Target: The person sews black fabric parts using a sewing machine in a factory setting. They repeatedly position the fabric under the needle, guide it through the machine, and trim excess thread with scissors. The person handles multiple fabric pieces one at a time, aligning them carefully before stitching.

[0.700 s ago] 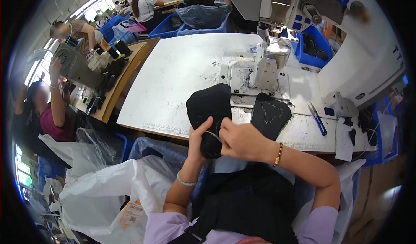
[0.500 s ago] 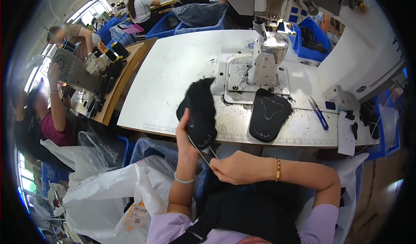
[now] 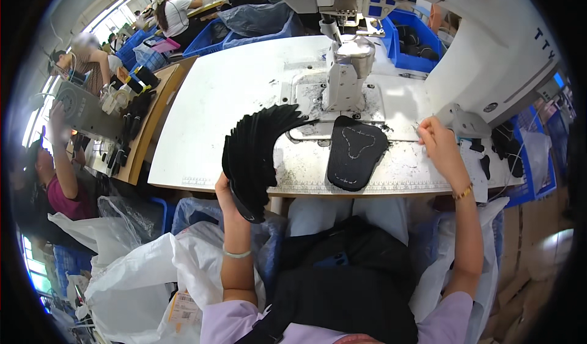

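A thick stack of black fabric pieces (image 3: 252,157) fans out in my left hand (image 3: 228,198), which grips it by its lower end above the table's front edge. My right hand (image 3: 441,153) rests over the right part of the table with thumb and fingers pinched together. Whatever it may hold is hidden. Between the hands lies a flat black shaped piece (image 3: 358,154) with pale stitching or marked lines, just in front of the sewing machine's post (image 3: 347,78).
The white sewing table (image 3: 211,93) carries dark lint and a ruler strip along its front edge. Blue crates (image 3: 416,41) stand behind and at the right. White plastic bags (image 3: 147,277) hang at my left. Other people work at the left and back.
My right hand has left the stack and moved right, covering where blue-handled snips lay. A pale band seen at the stack is gone from view, and the stack is now fanned.
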A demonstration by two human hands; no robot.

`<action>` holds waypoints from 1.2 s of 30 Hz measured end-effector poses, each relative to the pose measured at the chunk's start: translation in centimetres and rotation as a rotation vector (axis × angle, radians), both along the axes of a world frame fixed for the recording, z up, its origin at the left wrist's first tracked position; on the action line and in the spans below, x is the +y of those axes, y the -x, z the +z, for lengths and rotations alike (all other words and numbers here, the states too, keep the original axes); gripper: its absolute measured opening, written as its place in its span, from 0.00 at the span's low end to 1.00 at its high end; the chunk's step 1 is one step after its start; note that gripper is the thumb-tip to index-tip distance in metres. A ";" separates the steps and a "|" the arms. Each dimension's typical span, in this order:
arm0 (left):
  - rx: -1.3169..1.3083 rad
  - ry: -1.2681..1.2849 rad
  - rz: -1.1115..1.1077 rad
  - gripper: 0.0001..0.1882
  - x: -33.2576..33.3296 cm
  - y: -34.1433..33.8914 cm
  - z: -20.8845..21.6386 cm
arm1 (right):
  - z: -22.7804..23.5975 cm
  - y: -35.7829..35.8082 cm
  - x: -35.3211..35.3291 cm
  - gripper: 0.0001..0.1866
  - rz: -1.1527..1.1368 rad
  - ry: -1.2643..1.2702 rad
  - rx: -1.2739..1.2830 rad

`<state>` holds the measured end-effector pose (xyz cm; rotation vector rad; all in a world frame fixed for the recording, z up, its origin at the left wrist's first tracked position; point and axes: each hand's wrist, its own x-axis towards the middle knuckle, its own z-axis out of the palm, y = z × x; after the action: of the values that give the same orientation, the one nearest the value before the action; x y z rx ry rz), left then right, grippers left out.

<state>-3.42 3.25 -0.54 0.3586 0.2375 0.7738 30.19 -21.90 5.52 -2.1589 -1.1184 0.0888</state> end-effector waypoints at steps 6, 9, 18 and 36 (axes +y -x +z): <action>-0.083 -0.159 -0.220 0.24 -4.3 -2.3 1.7 | 1.4 4.6 3.4 0.25 0.215 -0.364 0.548; -0.016 -0.023 -0.421 0.23 -6.4 -3.1 1.8 | 2.6 6.9 4.4 0.29 0.437 -0.282 1.354; 0.362 -0.033 -0.643 0.21 -11.0 -4.0 2.4 | 1.2 9.3 3.9 0.18 0.493 -0.149 0.982; 0.633 -0.576 -0.399 0.23 -5.5 -13.9 6.2 | -5.1 -0.7 -0.3 0.04 -0.043 0.218 -0.980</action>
<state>10.53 -2.24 5.67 1.1645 0.5176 0.2983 30.94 -22.22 0.38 -2.4592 -1.6179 -1.0044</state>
